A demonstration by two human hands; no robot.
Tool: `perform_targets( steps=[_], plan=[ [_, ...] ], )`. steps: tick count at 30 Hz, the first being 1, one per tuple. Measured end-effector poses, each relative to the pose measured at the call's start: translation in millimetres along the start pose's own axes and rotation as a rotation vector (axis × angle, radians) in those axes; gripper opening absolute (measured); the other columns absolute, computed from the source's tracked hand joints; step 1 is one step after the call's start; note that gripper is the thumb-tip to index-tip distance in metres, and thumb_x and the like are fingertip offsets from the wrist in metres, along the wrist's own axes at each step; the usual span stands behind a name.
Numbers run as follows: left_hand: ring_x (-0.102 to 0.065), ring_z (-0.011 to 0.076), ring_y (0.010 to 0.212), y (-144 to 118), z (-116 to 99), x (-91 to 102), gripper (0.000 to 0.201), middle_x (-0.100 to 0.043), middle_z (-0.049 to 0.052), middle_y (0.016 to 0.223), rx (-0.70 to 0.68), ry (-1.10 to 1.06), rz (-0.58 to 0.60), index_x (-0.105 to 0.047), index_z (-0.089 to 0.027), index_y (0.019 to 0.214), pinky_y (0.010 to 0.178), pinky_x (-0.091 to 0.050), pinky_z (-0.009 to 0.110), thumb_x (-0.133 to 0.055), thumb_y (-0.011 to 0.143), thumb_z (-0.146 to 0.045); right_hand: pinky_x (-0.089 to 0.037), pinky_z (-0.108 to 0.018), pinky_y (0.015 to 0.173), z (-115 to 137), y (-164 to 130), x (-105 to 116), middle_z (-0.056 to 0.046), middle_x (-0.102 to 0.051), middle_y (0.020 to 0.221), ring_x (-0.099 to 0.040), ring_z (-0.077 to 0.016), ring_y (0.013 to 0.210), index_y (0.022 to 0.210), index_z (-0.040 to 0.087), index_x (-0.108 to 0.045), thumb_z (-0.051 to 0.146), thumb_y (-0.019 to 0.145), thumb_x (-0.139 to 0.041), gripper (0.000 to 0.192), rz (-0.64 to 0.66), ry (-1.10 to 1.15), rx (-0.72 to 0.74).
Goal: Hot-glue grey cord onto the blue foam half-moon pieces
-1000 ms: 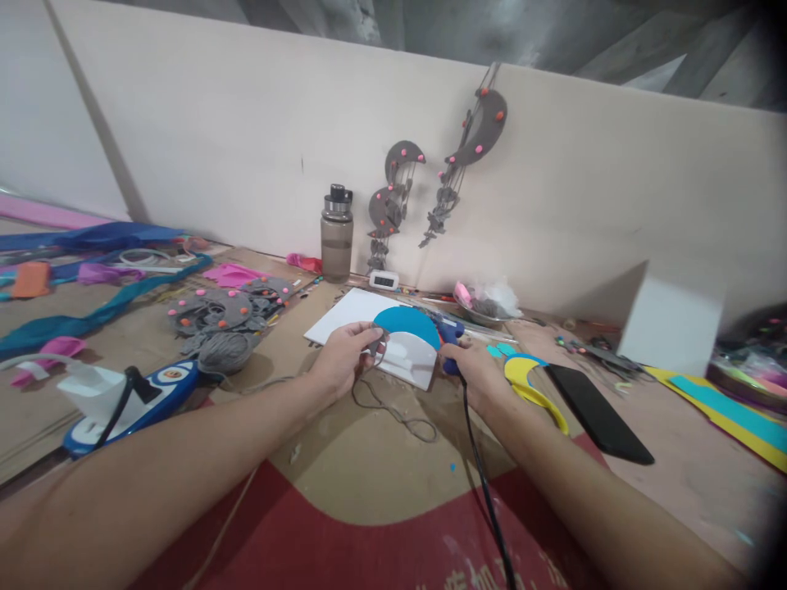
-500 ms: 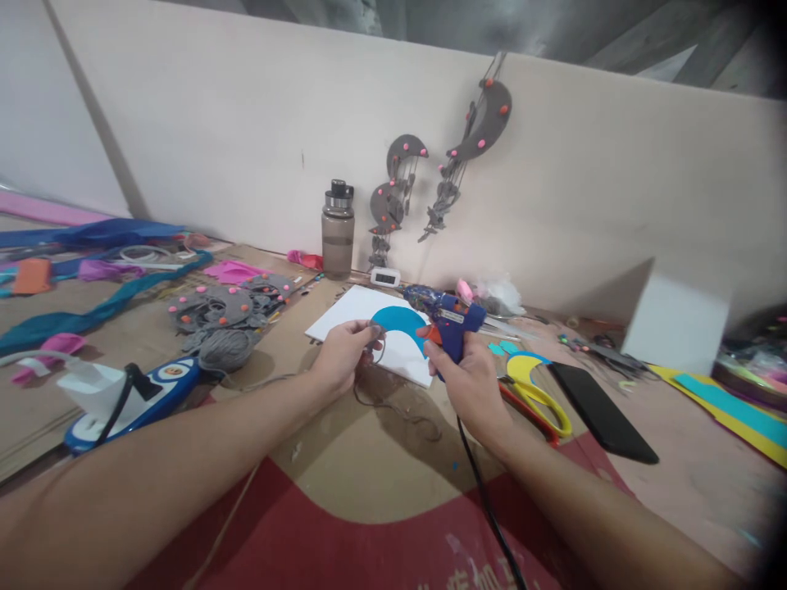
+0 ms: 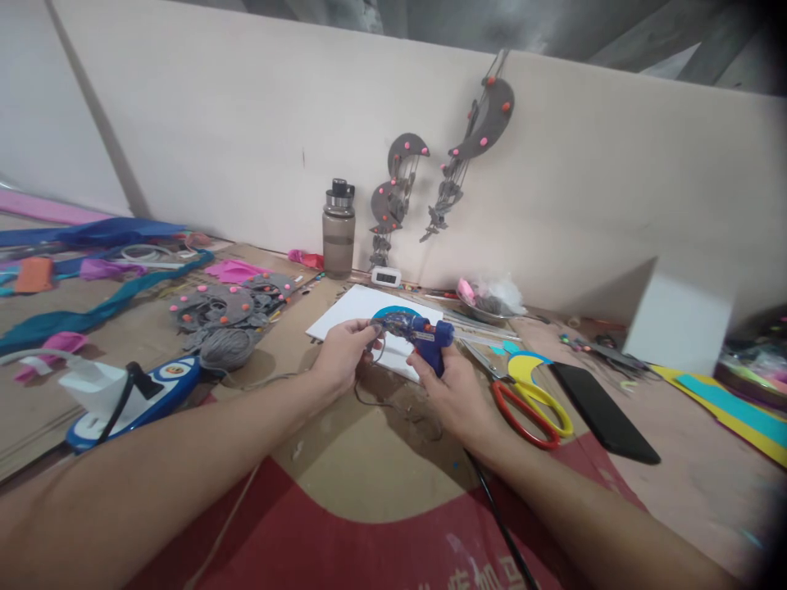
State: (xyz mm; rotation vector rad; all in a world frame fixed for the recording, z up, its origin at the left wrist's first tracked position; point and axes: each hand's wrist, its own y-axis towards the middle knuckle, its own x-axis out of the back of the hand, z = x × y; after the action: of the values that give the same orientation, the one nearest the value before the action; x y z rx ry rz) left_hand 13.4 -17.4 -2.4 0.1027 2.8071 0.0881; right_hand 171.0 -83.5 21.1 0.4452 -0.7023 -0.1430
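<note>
My right hand [image 3: 452, 393] is wrapped round the handle of a blue hot glue gun [image 3: 424, 334], a glue stick jutting from its back. The gun's nozzle end reaches the fingertips of my left hand [image 3: 344, 352]. Those fingers are pinched on grey yarn [image 3: 384, 350], which forms a small loop there and trails onto the cardboard below my hands. Behind the gun, a blue felt crescent [image 3: 393, 310] lies on a white board [image 3: 344, 307], mostly covered by the gun and my hands. Exactly where the nozzle tip meets the yarn is hard to make out.
Red-and-yellow scissors [image 3: 532, 410] and a black phone [image 3: 602, 412] lie to the right. A water bottle [image 3: 338, 238] stands at the wall, near hanging grey crescents [image 3: 492, 123]. Left are a yarn ball [image 3: 226, 351] and a power strip [image 3: 132, 410]. The gun's black cord [image 3: 501, 516] runs toward me.
My right hand has brought the glue gun left, its nozzle now at my left fingertips. The scissors and the bowl behind are uncovered. My left hand has hardly moved.
</note>
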Motion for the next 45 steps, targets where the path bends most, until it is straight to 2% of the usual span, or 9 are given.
perform_targets(
  steps=[3, 14, 24, 45],
  plan=[
    [-0.038, 0.0033, 0.04, -0.3, 0.0, 0.3, 0.021, -0.053, -0.001, 0.057, 0.004, -0.001, 0.005, -0.058, -0.013, 0.07, 0.038, -0.023, 0.018, -0.068, 0.066, -0.031, -0.043, -0.033, 0.073, -2.4, 0.1, 0.7, -0.008, -0.066, 0.096, -0.059, -0.0216, 0.082, 0.111, 0.019, -0.055, 0.038, 0.085, -0.048, 0.032, -0.005, -0.037, 0.018],
    [-0.038, 0.003, 0.038, 1.8, 3.5, 1.6, 0.021, -0.054, -0.001, 0.057, -0.01, 0.04, 0.001, -0.059, -0.013, 0.071, 0.038, -0.023, 0.018, -0.067, 0.068, -0.032, -0.043, -0.032, 0.072, -4.8, -0.4, -1.6, -0.011, -0.067, 0.094, -0.06, -0.0225, 0.081, 0.11, 0.016, -0.055, 0.036, 0.086, -0.045, 0.033, 0.0, -0.177, 0.039],
    [-0.04, 0.0042, 0.038, 1.6, 3.8, 2.4, 0.02, -0.056, 0.0, 0.058, -0.036, 0.126, -0.015, -0.059, -0.013, 0.069, 0.038, -0.026, 0.019, -0.065, 0.068, -0.033, -0.044, -0.03, 0.07, -5.4, -0.4, -2.1, -0.011, -0.067, 0.093, -0.061, -0.0219, 0.079, 0.109, 0.015, -0.055, 0.035, 0.087, -0.045, 0.032, -0.009, -0.224, 0.056],
    [-0.038, 0.0035, 0.037, 1.6, 3.4, 2.0, 0.022, -0.057, 0.0, 0.057, -0.047, 0.112, -0.048, -0.06, -0.013, 0.069, 0.038, -0.025, 0.019, -0.067, 0.066, -0.034, -0.045, -0.03, 0.071, -4.6, -1.6, -2.2, -0.011, -0.067, 0.093, -0.061, -0.022, 0.08, 0.109, 0.015, -0.056, 0.034, 0.086, -0.045, 0.031, -0.013, -0.242, 0.042]
  ],
)
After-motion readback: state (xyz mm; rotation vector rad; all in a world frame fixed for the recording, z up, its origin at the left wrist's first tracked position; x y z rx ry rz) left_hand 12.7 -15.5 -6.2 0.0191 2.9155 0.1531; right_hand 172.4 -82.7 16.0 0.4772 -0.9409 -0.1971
